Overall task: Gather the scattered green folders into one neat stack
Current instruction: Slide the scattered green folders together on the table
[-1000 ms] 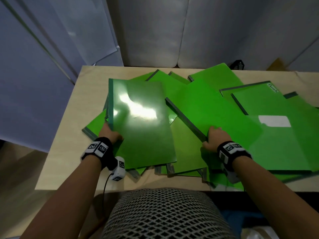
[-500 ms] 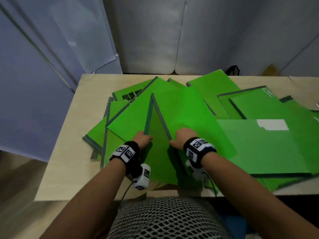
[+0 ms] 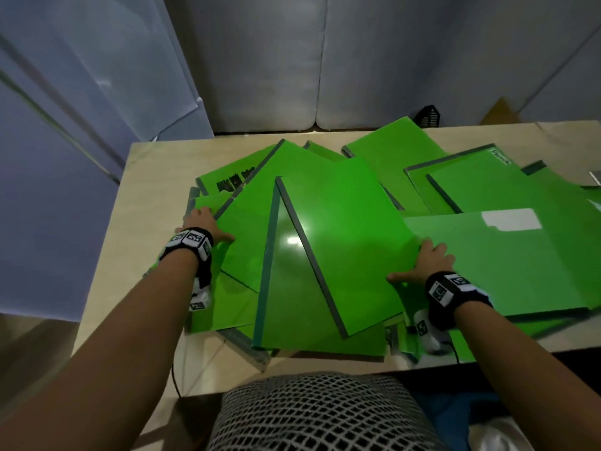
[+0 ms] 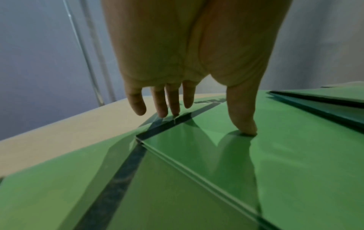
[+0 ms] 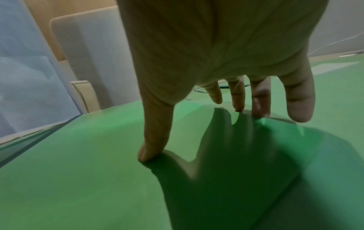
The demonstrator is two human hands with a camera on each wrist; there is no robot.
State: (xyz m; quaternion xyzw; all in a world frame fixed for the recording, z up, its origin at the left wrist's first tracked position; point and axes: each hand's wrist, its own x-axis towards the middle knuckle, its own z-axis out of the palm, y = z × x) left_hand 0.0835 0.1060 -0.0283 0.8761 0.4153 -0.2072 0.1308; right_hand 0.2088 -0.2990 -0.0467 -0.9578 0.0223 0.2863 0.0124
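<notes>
Several green folders lie overlapped on the pale table (image 3: 153, 177). The top folder (image 3: 341, 229) lies askew over a glossy folder (image 3: 292, 288) with a dark spine. My left hand (image 3: 203, 222) rests at the left corner of a lower folder (image 3: 247, 222); in the left wrist view its thumb (image 4: 246, 127) presses the cover and its straight fingers (image 4: 173, 109) touch the dark spine. My right hand (image 3: 429, 258) lies flat at the top folder's right edge, with the thumb (image 5: 149, 149) on the cover and the fingers (image 5: 260, 105) spread.
A folder with a white label (image 3: 504, 262) and more folders (image 3: 481, 183) spread to the right, one (image 3: 390, 148) reaching the back edge. A folder with black print (image 3: 227, 177) pokes out at back left. A black object (image 3: 429, 117) stands behind the table, before grey padded panels.
Both hands were close together at the pile's middle half a second ago. Now they have spread apart, the left to the pile's left corner, the right to the top folder's right edge.
</notes>
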